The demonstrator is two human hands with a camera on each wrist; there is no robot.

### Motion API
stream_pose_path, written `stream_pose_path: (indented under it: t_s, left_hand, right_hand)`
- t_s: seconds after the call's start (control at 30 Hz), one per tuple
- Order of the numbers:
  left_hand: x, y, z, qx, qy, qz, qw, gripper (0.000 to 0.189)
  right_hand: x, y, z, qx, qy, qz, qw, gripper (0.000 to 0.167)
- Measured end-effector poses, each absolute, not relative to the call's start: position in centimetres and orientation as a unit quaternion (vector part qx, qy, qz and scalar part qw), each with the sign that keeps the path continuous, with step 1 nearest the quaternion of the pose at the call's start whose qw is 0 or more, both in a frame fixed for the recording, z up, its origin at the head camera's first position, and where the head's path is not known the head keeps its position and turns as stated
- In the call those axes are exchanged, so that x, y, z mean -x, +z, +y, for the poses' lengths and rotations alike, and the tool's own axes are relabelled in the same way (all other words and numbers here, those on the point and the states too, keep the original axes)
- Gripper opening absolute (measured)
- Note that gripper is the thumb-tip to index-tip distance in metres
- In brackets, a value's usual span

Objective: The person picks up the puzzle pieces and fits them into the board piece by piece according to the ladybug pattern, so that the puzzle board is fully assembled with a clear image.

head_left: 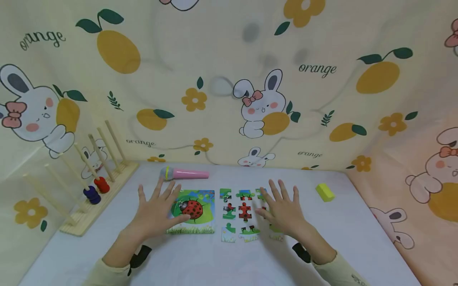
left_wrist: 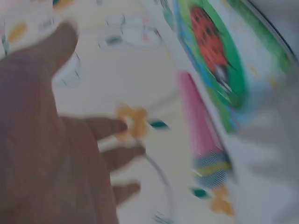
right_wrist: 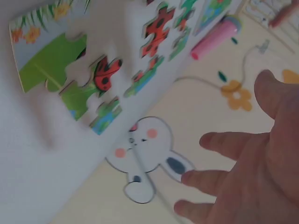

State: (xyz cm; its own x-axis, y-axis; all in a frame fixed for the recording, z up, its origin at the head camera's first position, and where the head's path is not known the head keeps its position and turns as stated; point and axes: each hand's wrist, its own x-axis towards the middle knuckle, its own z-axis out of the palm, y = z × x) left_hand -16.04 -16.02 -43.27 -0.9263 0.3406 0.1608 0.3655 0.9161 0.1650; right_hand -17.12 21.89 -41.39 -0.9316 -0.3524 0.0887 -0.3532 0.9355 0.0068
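Cream cloth (head_left: 214, 51) printed with rabbits and oranges backs a white table (head_left: 200, 262). From the head, the person's left hand (head_left: 152, 212) and right hand (head_left: 284, 210) both spread their fingers, grasping nothing. At the left hand's three o'clock, partly behind it, lies a ladybug picture board (head_left: 205, 224); at the right hand's nine o'clock, nine jigsaw pieces (head_left: 245, 211) form three rows, some partly covered. A pink toy microphone (head_left: 191, 174) lies at the left hand's one o'clock, a wooden peg rack (head_left: 76, 229) at its nine. A yellow block (head_left: 325, 192) lies at the right hand's two o'clock.

From the left wrist, blurred, the released fingers reach from eight o'clock; the board sits at two.

From the right wrist, the splayed, unladen fingers fill four o'clock; pieces lie toward ten, the microphone at one.
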Motion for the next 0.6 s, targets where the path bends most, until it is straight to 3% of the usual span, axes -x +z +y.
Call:
stream_pose_path:
  t_s: [0.27, 0.6]
  left_hand:
    - [18.3, -46.3, -18.8, 0.227, -0.244, -0.942, -0.048, 0.107]
    - [18.9, -47.5, -19.7, 0.220, -0.256, -0.937, -0.085, 0.116]
  right_hand:
    - [20.8, -42.0, 21.8, -0.204, 0.070, -0.977, 0.003, 0.061]
    - [25.4, -43.0, 19.4, -0.270, 0.219, -0.935, -0.063, 0.046]
